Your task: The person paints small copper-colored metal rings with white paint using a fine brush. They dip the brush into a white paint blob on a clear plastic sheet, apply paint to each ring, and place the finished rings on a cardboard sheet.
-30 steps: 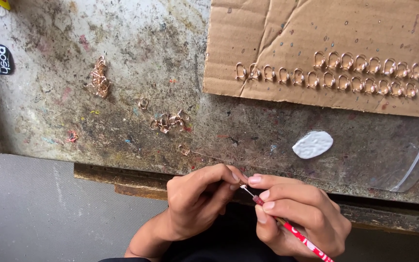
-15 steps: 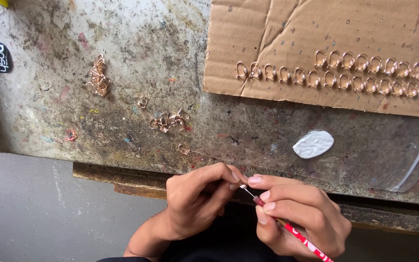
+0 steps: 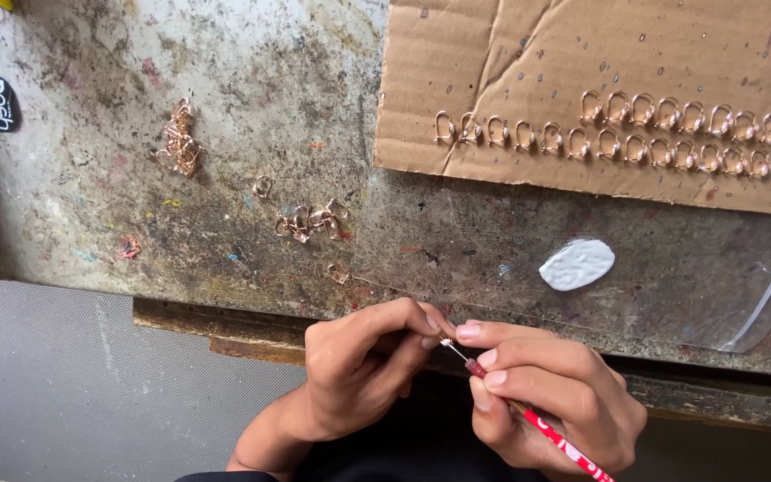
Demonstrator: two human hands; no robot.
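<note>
Basically nothing's moved since a second ago: left hand point(image 3: 363, 370) still pinches some tiny piece, too small to tell, right hand point(image 3: 551, 402) still grips the red pencil-like tool point(image 3: 542, 427), tip touching it, just off the counter point(image 3: 225, 116) edge.

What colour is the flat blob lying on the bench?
White blob, clearest in the head view.

A small jewellery-making workshop, by the look of it; the worn workbench point(image 3: 225, 107) fills the upper frame, its top stained and flecked with paint; a sheet of cardboard point(image 3: 600, 54) at upper right carries two neat rows of copper-coloured rings point(image 3: 635, 129); loose heaps of the same metal pieces point(image 3: 180, 143) lie at upper left; a white putty blob point(image 3: 577, 264) sits at right.
</note>
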